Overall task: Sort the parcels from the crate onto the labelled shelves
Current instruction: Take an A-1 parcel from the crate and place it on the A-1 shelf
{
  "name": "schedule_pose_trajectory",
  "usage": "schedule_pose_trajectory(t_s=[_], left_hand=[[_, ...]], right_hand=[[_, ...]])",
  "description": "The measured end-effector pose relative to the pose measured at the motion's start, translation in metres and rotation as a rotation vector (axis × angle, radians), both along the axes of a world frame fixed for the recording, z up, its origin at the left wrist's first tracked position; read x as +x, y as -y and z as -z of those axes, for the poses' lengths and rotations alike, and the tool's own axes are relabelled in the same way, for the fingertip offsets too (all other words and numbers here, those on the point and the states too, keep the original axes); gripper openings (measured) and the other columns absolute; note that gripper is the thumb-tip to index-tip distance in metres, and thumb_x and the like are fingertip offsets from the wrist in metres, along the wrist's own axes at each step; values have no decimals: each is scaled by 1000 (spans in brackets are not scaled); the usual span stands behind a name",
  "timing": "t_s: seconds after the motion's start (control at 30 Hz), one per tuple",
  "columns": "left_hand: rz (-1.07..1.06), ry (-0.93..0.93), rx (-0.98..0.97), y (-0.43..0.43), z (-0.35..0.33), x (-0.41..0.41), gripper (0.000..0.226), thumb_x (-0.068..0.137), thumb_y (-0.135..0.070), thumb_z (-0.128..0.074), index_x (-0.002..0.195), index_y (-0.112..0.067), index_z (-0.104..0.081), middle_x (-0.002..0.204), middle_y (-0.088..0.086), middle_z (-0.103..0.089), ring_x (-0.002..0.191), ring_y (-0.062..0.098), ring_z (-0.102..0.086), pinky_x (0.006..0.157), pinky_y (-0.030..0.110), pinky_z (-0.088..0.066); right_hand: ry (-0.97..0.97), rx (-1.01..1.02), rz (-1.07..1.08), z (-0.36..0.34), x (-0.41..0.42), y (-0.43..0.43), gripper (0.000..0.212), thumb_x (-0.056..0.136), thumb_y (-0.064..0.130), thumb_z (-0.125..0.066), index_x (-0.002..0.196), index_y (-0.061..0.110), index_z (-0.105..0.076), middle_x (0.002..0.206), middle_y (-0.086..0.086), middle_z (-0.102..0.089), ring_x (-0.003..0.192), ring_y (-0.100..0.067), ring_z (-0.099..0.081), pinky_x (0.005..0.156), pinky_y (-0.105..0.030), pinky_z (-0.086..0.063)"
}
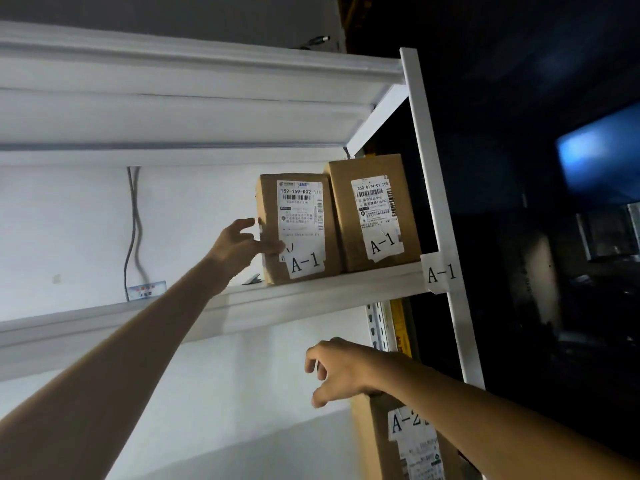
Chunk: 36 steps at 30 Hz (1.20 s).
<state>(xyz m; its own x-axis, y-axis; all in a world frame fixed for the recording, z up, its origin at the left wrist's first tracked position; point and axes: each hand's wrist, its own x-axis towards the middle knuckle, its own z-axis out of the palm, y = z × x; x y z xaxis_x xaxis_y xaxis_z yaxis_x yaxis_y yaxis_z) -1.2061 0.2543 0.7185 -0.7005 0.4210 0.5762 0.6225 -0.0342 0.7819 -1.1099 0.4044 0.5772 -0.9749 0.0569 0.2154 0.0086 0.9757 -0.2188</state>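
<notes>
A white rack [433, 168] stands against a pale wall [69, 230], which fills the left of the view. Its shelf [173, 317] runs from the left edge to the right post. To the right the room is dark, apart from a blue-lit screen [599, 157].

Two brown parcels stand upright at the right end of the shelf, close to its front edge, each with a white "A-1" sticker on its front. The right parcel [372, 213] is in the right corner, beside the post. The left parcel [301, 226] stands against its left side and looks to be touching it. Below the shelf, by the post, is the top of an A-2 parcel [408, 441] marked "A-2".

The left hand [242, 247] reaches up to the left parcel. Its fingers are spread and nearly straight, the thumb lies flat on the front face low down, and a fingertip meets the left edge. No finger is curled round the box. The right hand [346, 368] hangs below the shelf in front of the wall, above the A-2 parcel. Its fingers droop loosely and hold nothing, and the forearm crosses that parcel's top.

A paper tag [440, 273] reading "A-1" is stuck where the shelf's right end meets the post. Two grey cables [133, 230] run down the wall behind the shelf to a small sticker [147, 290]. A clip [252, 279] lies on the shelf, just left of the left parcel.
</notes>
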Motion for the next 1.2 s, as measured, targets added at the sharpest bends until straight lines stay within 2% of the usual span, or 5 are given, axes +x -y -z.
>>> schedule_pose_trajectory(t_s=[0.13, 0.3, 0.47, 0.83, 1.2], left_hand=[[-220, -242, 93, 28, 8, 23, 38, 75, -3, -73, 109, -18, -65, 103, 7, -64, 97, 25, -63, 84, 35, -48], [-435, -359, -94, 81, 28, 57, 24, 75, -8, -75, 93, -23, -70, 89, -2, -68, 81, 14, -66, 64, 23, -47], [-694, -417, -318, 140, 63, 101, 15, 74, -12, -77, 87, -17, -72, 76, -4, -69, 69, 11, -64, 65, 15, -46], [-1090, -26, -950, 323, 148, 249, 23, 78, -34, -74, 94, -17, -71, 88, -7, -67, 83, 12, -62, 75, 23, -47], [-1516, 617, -1054, 484, 237, 527, 15, 75, -38, -73, 82, -26, -66, 88, -2, -65, 84, 17, -63, 75, 28, -52]], right_hand=[[5, 3, -61, -5, -1, 10, 56, 78, 32, -71, 127, 18, -50, 123, -4, -50, 105, -24, -55, 90, -41, -50], [5, -45, -200, -9, -5, 43, 54, 74, 35, -73, 122, 19, -53, 115, 0, -52, 101, -22, -57, 90, -39, -51], [4, -43, -394, -2, -5, 99, 54, 74, 36, -73, 121, 19, -54, 114, -1, -55, 99, -20, -56, 87, -36, -50], [52, -31, -925, 14, 55, 306, 51, 74, 34, -75, 118, 17, -56, 106, 1, -59, 93, -17, -57, 76, -28, -47], [76, 31, -1538, 73, 256, 525, 46, 71, 32, -77, 110, 12, -64, 100, -4, -64, 90, -23, -61, 81, -35, -52]])
